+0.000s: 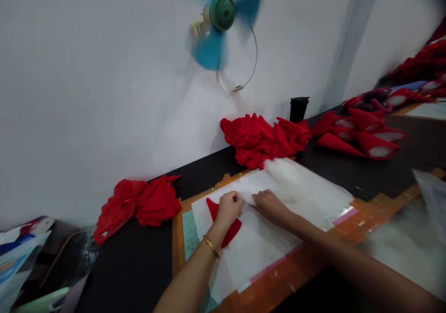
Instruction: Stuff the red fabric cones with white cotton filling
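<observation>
My left hand (pixel 230 207) is closed above the white paper, its fingertips pinching one end of a tuft of white stuffing (pixel 246 197). The other end sits in my right hand (pixel 269 204), which is closed as well. Beneath my left wrist lies a flat red cloth piece (pixel 231 233), partly covered by the hand and forearm. Just beyond my right hand, a loose heap of white stuffing (pixel 291 178) rests on the white paper (pixel 256 243). That heap is blurred.
Red cloth pieces are piled by the wall (pixel 261 138) and at the left (pixel 158 201). Stuffed red cones (pixel 362 136) lie to the right, near a black cup (pixel 298 109). A wall fan (pixel 223 13) spins above. A clear bag (pixel 411 243) is at the near right.
</observation>
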`<state>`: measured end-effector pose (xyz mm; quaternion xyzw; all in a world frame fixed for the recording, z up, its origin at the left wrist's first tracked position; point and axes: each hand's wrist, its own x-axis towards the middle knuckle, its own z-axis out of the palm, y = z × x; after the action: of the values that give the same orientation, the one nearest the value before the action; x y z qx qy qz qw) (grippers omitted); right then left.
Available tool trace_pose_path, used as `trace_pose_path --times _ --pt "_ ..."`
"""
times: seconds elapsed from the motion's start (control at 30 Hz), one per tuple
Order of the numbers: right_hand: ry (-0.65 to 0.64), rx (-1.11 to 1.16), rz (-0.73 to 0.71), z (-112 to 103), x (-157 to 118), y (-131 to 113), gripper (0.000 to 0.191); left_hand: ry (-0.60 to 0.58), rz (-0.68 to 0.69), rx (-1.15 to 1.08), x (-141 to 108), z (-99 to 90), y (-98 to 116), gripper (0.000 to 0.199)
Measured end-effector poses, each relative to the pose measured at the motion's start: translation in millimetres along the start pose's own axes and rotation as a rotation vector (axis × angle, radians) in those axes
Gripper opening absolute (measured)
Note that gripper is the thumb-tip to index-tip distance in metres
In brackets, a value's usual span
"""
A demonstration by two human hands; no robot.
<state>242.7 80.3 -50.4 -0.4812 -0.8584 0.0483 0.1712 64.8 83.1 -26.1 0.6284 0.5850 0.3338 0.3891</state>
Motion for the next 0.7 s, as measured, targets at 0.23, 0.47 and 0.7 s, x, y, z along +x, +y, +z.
trace_pose_path --times 0.23,0.47,0.7 --pt "-0.012 -0.157 -0.009 -17 -4 41 0.017 0.104 -0.153 -0.145 -4 -42.4 -19 0.006" --pt "0.306 0.123 -0.24 -38 -1 -10 0.049 0.013 -0.149 -0.199 -23 -46.2 0 0.011" --pt "0.269 0.363 -0.212 -25 -15 -66 0.022 -0.124 -0.023 -0.114 -52 -40.5 14 0.012"
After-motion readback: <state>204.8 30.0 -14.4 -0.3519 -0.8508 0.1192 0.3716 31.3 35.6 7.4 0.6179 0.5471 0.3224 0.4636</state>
